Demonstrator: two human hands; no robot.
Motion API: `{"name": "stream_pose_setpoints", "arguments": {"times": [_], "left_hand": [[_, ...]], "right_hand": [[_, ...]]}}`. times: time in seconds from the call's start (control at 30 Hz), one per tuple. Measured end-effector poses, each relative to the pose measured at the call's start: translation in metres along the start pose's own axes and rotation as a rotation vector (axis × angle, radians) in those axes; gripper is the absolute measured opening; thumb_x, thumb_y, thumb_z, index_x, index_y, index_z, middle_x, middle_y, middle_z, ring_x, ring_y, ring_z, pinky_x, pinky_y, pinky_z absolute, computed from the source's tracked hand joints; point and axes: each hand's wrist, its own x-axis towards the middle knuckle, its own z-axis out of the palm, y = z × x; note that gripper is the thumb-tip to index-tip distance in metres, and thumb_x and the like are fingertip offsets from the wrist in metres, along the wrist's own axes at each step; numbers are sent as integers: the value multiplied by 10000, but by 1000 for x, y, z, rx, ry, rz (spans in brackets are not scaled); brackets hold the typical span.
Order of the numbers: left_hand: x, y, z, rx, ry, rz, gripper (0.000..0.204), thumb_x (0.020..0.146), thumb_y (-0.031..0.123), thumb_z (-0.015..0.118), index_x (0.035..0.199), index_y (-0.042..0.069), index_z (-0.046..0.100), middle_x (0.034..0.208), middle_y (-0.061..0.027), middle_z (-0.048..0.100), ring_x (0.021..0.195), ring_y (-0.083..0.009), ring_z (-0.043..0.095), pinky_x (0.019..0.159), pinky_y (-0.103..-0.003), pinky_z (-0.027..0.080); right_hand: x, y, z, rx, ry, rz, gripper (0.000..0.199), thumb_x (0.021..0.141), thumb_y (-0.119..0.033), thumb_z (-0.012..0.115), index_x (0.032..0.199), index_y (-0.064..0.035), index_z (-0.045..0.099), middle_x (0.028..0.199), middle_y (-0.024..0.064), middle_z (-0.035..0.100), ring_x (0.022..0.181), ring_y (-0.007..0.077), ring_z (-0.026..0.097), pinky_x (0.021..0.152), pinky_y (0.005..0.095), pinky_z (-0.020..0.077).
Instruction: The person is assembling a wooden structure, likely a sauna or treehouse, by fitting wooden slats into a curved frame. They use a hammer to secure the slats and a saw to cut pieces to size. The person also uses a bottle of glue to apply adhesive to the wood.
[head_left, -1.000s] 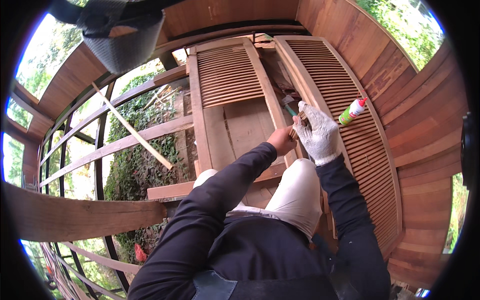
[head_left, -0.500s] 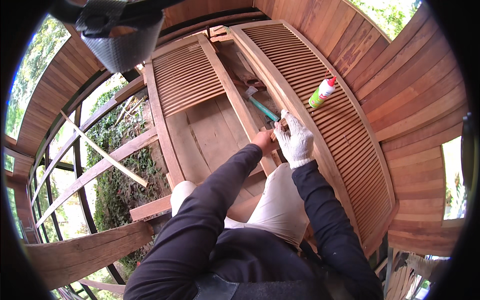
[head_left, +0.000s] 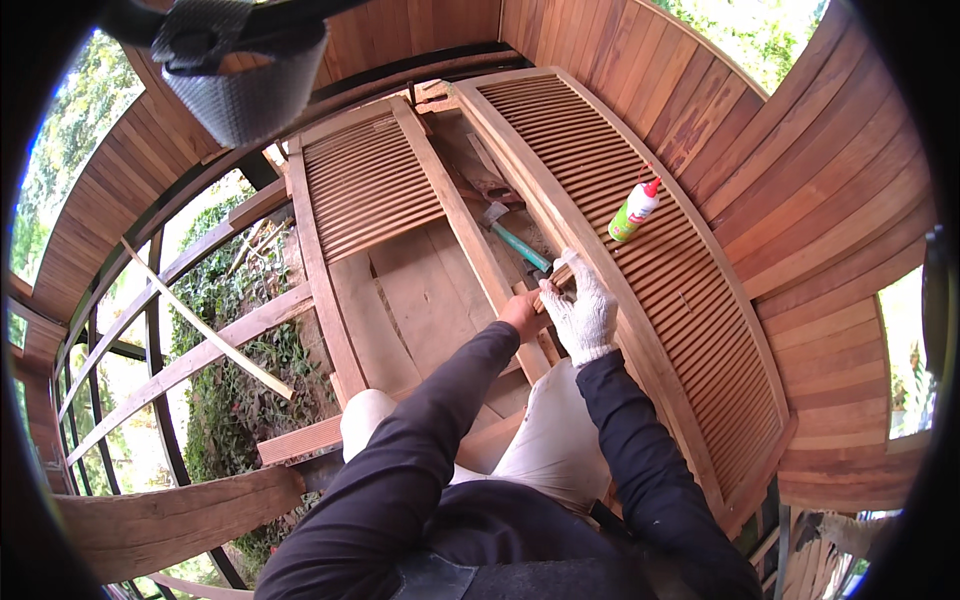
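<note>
Short wooden slats (head_left: 542, 299): the left hand (head_left: 519, 316) is gripping with curled fingers, the gloved right hand (head_left: 584, 316) pinching, ideally keeping edges aligned.

Bottle (head_left: 634, 212) on right louvre panel (head_left: 695, 312), tool (head_left: 520, 246) between that and left louvre panel (head_left: 375, 182)

Right hand (head_left: 582, 318): glove white. Beyond it, tool (head_left: 521, 246) with teal handle. To its right, bottle (head_left: 632, 214) white and green, red cap; slatted panel (head_left: 712, 345) brown, striped.
</note>
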Motion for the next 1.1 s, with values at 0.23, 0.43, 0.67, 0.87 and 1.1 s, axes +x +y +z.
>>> {"name": "stream_pose_setpoints", "arguments": {"times": [0.23, 0.43, 0.67, 0.87, 1.1], "left_hand": [[-16, 25, -3, -77, 33, 103, 340, 870, 255, 745, 1157, 105, 642, 1022, -185, 724, 980, -370, 698, 861, -439, 541], [-74, 40, -49, 143, -14, 216, 216, 868, 187, 645, 1004, 26, 600, 898, -239, 679, 911, -453, 666, 788, -508, 526], [-117, 22, -111, 234, -111, 145, 326, 891, 333, 712, 962, 27, 627, 827, -237, 677, 815, -444, 666, 736, -499, 513], [-137, -24, -140, 329, -61, -1, 299, 881, 319, 683, 938, 27, 657, 855, -232, 702, 843, -439, 686, 761, -508, 534], [-142, -117, -213, 599, 217, -316, 258, 868, 284, 666, 945, 38, 658, 849, -241, 712, 840, -422, 711, 779, -501, 572]], "right_hand": [[-3, -1, -12, -51, 12, -39, 447, 825, -119, 835, 1223, -25, 654, 1023, 157, 744, 910, 257, 750, 805, 362, 595], [-16, 3, -22, 832, -60, 345, 270, 923, -14, 736, 1178, -2, 647, 1036, 49, 682, 877, 99, 629, 778, 241, 551], [-44, 23, 50, 1238, -156, 489, 308, 915, -26, 745, 1207, 8, 653, 1047, 105, 708, 971, 222, 691, 970, 421, 589], [-42, 25, 91, 1321, -269, 674, 349, 887, 87, 612, 1224, 0, 630, 1102, 125, 701, 1055, 285, 691, 969, 415, 584], [-23, 118, 168, 514, -438, 492, 564, 912, -133, 745, 1416, 7, 533, 1308, 183, 643, 1200, 284, 643, 1024, 382, 539]]}}
